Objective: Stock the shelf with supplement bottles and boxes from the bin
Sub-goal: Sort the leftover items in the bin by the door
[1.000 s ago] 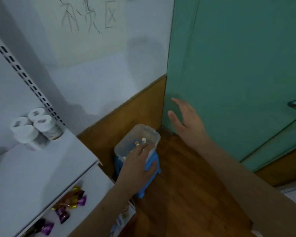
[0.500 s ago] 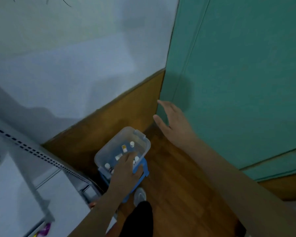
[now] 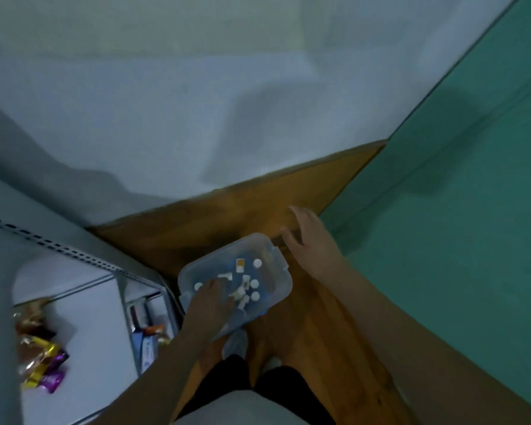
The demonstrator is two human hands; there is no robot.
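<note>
My left hand (image 3: pixel 210 302) down inside the clear bin (image 3: pixel 278 273) on the wood floor (image 3: pixel 328 326), fingers among white-capped bottles (image 3: pixel 254 284), grip unclear in the blur, my right hand (image 3: pixel 311 240) spread flat, empty, beside the bin's far corner, white shelf (image 3: pixel 86 317) at left with wrapped candies (image 3: pixel 40 363).

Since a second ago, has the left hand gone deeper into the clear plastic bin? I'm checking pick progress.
Yes. The left hand was over the near rim of the clear plastic bin; its fingers now reach among the white-capped bottles inside.
</note>
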